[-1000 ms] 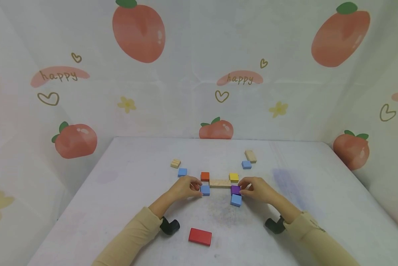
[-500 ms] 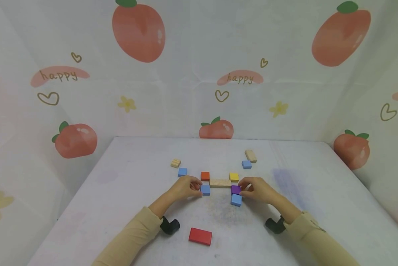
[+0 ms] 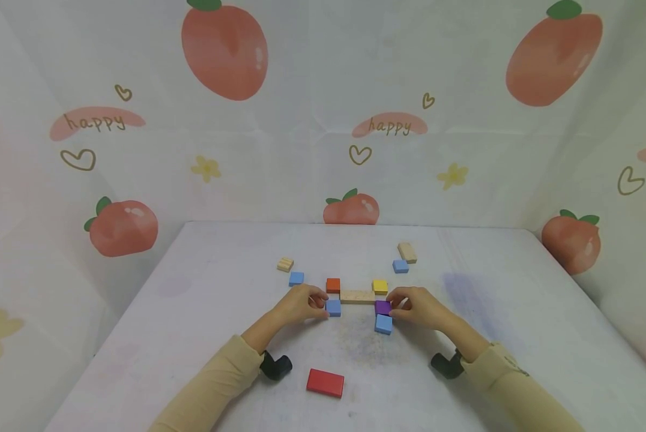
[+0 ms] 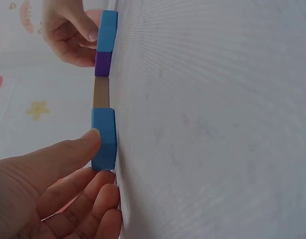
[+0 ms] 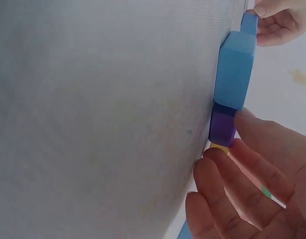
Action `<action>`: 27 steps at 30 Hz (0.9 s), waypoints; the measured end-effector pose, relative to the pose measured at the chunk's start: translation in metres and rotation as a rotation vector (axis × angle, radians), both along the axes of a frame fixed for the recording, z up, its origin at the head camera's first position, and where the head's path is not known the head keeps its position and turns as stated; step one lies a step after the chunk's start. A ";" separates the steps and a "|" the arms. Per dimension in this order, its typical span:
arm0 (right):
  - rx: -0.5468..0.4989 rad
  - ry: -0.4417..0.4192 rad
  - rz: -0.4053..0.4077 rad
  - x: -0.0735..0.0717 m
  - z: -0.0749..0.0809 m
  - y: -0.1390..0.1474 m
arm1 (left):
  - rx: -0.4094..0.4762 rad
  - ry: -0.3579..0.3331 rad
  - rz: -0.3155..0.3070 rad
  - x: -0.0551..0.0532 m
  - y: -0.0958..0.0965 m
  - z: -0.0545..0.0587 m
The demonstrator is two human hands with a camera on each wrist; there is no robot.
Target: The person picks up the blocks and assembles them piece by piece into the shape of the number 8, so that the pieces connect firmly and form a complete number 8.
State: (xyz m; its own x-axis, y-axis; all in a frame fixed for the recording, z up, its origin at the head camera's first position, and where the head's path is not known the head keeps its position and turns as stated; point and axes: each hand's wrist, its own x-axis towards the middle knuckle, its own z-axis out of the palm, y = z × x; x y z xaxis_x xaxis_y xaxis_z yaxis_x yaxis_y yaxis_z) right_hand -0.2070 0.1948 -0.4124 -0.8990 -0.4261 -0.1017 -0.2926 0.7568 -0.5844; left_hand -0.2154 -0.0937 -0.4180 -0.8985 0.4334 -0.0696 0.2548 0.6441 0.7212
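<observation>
In the head view, my left hand (image 3: 300, 303) pinches a blue block (image 3: 333, 308) at its left side. The thumb lies on the block's near face in the left wrist view, with the other fingers curled beside it. My right hand (image 3: 417, 307) holds a purple block (image 3: 383, 307) between thumb and fingers; the right wrist view shows the thumb at its edge. Against the purple block's near side sits another blue block (image 3: 383, 324). A plain wooden strip (image 3: 358, 297) lies between the two sides. Behind are an orange-red block (image 3: 333, 285) and a yellow block (image 3: 380, 287).
Off to the back left lie a striped wooden block (image 3: 285, 264) and a blue block (image 3: 296, 278). Toward the back right are a wooden block (image 3: 407, 252) and a blue block (image 3: 401, 266). A red rectangular block (image 3: 325, 383) lies near the front of the white table (image 3: 220, 246).
</observation>
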 end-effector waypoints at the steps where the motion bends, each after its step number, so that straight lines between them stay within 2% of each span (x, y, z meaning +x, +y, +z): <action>1: 0.000 0.000 0.001 0.000 0.000 0.000 | -0.002 -0.001 0.001 0.000 0.000 0.000; 4: -0.003 0.003 0.010 0.000 0.000 0.001 | 0.002 -0.006 -0.002 -0.001 0.000 0.000; 8: -0.006 0.005 0.024 0.000 0.000 0.001 | 0.024 0.009 -0.040 -0.003 -0.003 -0.003; 9: -0.006 0.004 0.026 0.000 0.000 0.002 | 0.037 0.040 -0.068 -0.007 -0.005 -0.009; 12: -0.006 0.004 0.029 -0.001 -0.001 0.002 | 0.044 0.049 -0.083 -0.007 -0.007 -0.011; 15: -0.009 0.018 0.027 0.000 0.000 0.003 | 0.041 0.034 -0.064 -0.007 -0.005 -0.010; 16: -0.009 0.025 0.025 0.000 0.001 0.003 | 0.028 0.005 -0.036 -0.003 -0.003 -0.004; 22: -0.003 0.045 -0.008 0.008 0.010 0.004 | -0.002 0.009 -0.007 -0.001 0.000 -0.001; 27: -0.035 0.029 0.055 0.013 0.011 0.007 | 0.003 0.014 -0.018 -0.002 -0.001 -0.002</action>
State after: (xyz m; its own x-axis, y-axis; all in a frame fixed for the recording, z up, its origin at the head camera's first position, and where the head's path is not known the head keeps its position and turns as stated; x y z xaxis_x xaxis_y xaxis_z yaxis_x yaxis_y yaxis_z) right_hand -0.1938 0.2017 -0.4019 -0.8767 -0.4773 -0.0603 -0.3500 0.7187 -0.6008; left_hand -0.2172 -0.0949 -0.4197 -0.8916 0.4493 -0.0561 0.2760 0.6375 0.7193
